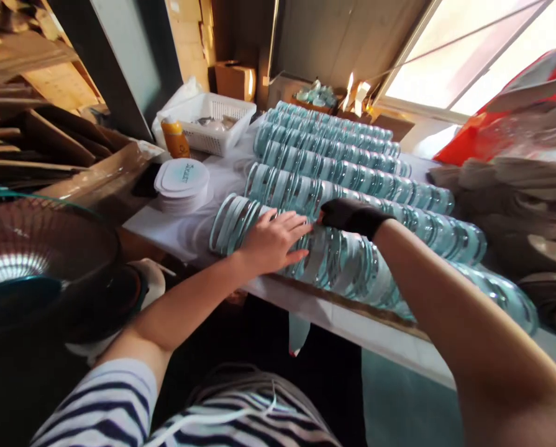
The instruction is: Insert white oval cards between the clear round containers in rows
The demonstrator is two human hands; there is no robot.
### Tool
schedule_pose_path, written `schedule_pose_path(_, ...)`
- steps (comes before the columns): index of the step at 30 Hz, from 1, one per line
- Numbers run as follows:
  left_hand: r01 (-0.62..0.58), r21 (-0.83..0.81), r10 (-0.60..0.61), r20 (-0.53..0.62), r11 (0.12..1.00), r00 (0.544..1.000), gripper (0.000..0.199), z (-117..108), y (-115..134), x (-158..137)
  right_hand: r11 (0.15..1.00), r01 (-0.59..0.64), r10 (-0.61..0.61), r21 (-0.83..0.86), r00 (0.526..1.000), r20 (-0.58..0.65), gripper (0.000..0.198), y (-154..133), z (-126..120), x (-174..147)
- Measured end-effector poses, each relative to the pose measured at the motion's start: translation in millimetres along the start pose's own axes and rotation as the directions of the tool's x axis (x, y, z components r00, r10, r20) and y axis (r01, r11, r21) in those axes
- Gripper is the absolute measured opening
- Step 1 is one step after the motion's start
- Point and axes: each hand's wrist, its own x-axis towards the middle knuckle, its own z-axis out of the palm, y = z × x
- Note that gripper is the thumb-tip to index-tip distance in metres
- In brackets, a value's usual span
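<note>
Rows of round, clear glass pieces, set on edge and packed face to face, cover the table; pale strips show among them. On the front row [347,261] my bare left hand [273,241] lies with its fingers stretched out across the glass rims. Just to its right, my right hand [350,216], in a dark glove, has its fingers curled down at the top of that row. What its fingertips grip, if anything, is hidden. Behind both hands runs the second glass row [352,202], with further rows beyond it.
Left of the rows sit a stack of white round-cornered cards [182,180], an orange bottle [175,138] and a white plastic basket [222,146]. A fan [40,254] stands at the far left, near folded cardboard [72,139]. Stacked brownish items [529,211] lie at the right.
</note>
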Motion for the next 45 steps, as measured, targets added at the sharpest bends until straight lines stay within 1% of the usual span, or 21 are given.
schedule_pose_path(1,-0.003,0.007,0.003,-0.006,1.000,1.000,0.048,2,0,0,0.997,0.043,-0.047,0.063,0.996,0.077,0.022,7,-2,14)
schedule_pose_path(4,-0.013,0.021,0.014,-0.028,1.000,1.000,0.047,5,0,-1,0.980,0.091,-0.122,0.180,0.978,0.171,0.021,20,-1,41)
schedule_pose_path(7,-0.010,0.018,0.011,-0.038,1.000,0.999,0.046,5,-1,-3,0.945,0.039,-0.137,0.323,0.948,0.287,0.025,26,2,49)
schedule_pose_path(10,-0.004,0.002,0.004,-0.018,1.000,1.000,0.046,4,0,-3,0.881,-0.022,-0.180,0.473,0.908,0.378,0.020,28,4,50)
schedule_pose_path(14,0.002,0.003,-0.002,-0.001,1.000,1.000,0.047,6,1,-4,0.892,-0.050,-0.142,0.450,0.912,0.384,0.019,30,7,53)
schedule_pose_path(18,-0.010,0.017,0.010,-0.011,1.000,1.000,0.047,7,2,-6,0.847,-0.016,-0.209,0.531,0.909,0.360,0.011,28,10,54)
schedule_pose_path(19,-0.011,0.021,0.012,-0.013,1.000,1.000,0.047,7,2,-6,0.843,-0.003,-0.220,0.538,0.911,0.349,0.010,26,10,52)
schedule_pose_path(20,-0.010,0.024,0.010,-0.014,1.000,1.000,0.047,7,1,-6,0.866,0.027,-0.216,0.499,0.921,0.325,0.010,22,9,51)
schedule_pose_path(22,-0.001,0.028,0.001,-0.010,1.000,1.000,0.046,6,1,-4,0.940,0.118,-0.198,0.321,0.953,0.228,0.012,13,4,45)
schedule_pose_path(24,0.009,0.030,-0.010,0.010,1.000,1.000,0.046,5,1,-3,0.978,0.186,-0.197,0.099,0.974,0.112,0.019,4,-1,38)
schedule_pose_path(26,0.016,0.036,-0.017,0.036,0.999,0.999,0.048,3,0,-2,0.979,0.194,-0.194,-0.055,0.981,0.018,0.026,-4,-5,27)
schedule_pose_path(28,0.017,0.041,-0.019,0.050,0.999,0.999,0.049,3,-1,-1,0.977,0.168,-0.177,-0.132,0.982,-0.066,0.028,-10,-4,12)
schedule_pose_path(31,0.024,0.034,-0.025,0.056,0.999,0.998,0.049,2,-2,0,0.990,0.085,-0.107,-0.112,0.971,-0.213,0.029,-22,9,-25)
schedule_pose_path(33,0.024,0.026,-0.026,0.059,0.999,0.998,0.050,3,-2,1,0.997,0.000,-0.022,-0.074,0.952,-0.304,0.032,-37,29,-54)
schedule_pose_path(35,0.026,0.024,-0.028,0.060,0.999,0.998,0.050,3,-3,1,0.998,-0.042,0.027,-0.039,0.940,-0.340,0.035,-58,62,-79)
schedule_pose_path(37,0.030,0.025,-0.032,0.059,0.999,0.998,0.049,3,-4,1,1.000,-0.030,0.025,-0.011,0.946,-0.323,0.036,-80,102,-93)
schedule_pose_path(39,0.034,0.022,-0.035,0.055,0.999,0.998,0.048,2,-4,1,1.000,-0.015,0.017,0.012,0.953,-0.304,0.034,-99,141,-98)
schedule_pose_path(41,0.041,0.020,-0.042,0.061,0.999,0.997,0.046,-2,-1,1,0.999,-0.022,0.031,0.034,0.952,-0.305,0.035,-109,165,-100)
schedule_pose_path(42,0.046,0.022,-0.047,0.064,0.999,0.997,0.045,-4,1,2,0.998,-0.027,0.041,0.049,0.953,-0.301,0.035,-109,168,-101)
schedule_pose_path(43,0.047,0.024,-0.048,0.067,0.999,0.997,0.044,-7,4,4,0.997,-0.028,0.046,0.067,0.955,-0.292,0.036,-105,164,-103)
schedule_pose_path(45,0.028,0.018,-0.029,0.065,0.999,0.997,0.046,-9,13,10,0.993,-0.063,0.089,0.096,0.951,-0.297,0.038,-84,140,-107)
